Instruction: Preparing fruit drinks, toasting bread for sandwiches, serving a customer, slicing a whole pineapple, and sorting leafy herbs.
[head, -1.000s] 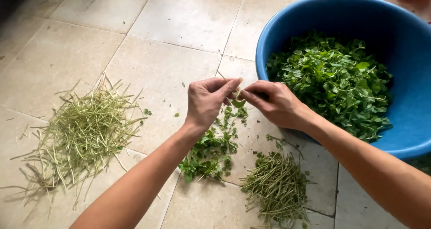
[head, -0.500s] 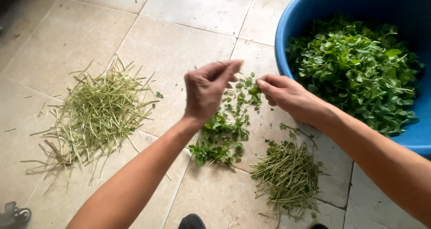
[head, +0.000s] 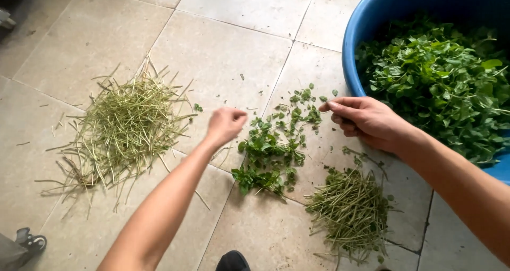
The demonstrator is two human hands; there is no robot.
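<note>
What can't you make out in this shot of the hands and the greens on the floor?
Head view only:
- Left hand: blurred and curled, so whether it holds a stem is unclear.
- Right hand: palm faces down, hiding anything under the fingers.
- Blue basin: cut off by the top and right edges; leafy greens cover its bottom.
- Dark object: cut off by the bottom edge, unidentifiable.
- Grey object: cut off at the bottom-left corner.

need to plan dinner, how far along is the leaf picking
Done: a big pile of bare stems, a smaller stem pile and a small heap of picked leaves lie on the floor. In hand: nothing clearly visible in the left hand or right hand. Left: the blue basin looks full of greens.
</note>
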